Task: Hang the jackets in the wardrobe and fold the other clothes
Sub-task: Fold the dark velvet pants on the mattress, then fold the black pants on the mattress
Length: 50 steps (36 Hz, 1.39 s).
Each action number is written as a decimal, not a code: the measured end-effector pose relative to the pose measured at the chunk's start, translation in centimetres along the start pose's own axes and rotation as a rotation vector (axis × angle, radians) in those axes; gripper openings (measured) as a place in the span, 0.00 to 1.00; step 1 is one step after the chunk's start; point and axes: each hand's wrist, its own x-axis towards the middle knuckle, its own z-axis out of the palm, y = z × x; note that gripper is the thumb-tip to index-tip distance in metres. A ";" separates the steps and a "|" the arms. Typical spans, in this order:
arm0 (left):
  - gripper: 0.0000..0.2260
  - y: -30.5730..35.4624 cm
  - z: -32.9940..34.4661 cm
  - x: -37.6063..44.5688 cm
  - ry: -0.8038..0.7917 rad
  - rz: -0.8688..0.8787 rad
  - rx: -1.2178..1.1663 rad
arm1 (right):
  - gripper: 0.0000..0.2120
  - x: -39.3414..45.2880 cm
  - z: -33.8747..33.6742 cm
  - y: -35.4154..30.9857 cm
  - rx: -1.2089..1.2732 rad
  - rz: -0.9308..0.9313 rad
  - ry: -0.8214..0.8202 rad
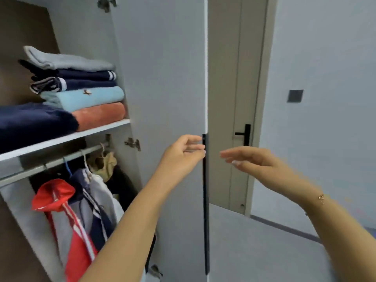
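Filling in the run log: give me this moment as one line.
left hand: fingers at black edge handle of grey wardrobe door | right hand: open, free | jackets hung on rail | folded clothes shelved

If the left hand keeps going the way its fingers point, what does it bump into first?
Probably the black handle strip on the open wardrobe door's edge. The left hand's fingertips are almost on it, though depth is hard to judge.

Soft, even indoor light, no harsh shadows.
Slightly smeary all over, blurriest at the right forearm; wide-angle bending near edges.
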 end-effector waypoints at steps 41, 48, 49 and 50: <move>0.14 -15.6 102.9 -7.1 -1.417 -0.103 -0.032 | 0.14 -57.2 -37.7 55.8 0.209 1.251 1.394; 0.19 -31.5 115.3 -8.1 -1.482 0.105 0.346 | 0.12 -58.0 -36.4 71.9 0.372 1.320 1.582; 0.22 -34.0 116.8 -8.5 -1.495 0.167 0.431 | 0.11 -58.7 -36.0 73.9 0.377 1.344 1.584; 0.24 -36.5 118.2 -9.0 -1.510 0.232 0.526 | 0.10 -59.5 -35.7 75.8 0.377 1.374 1.576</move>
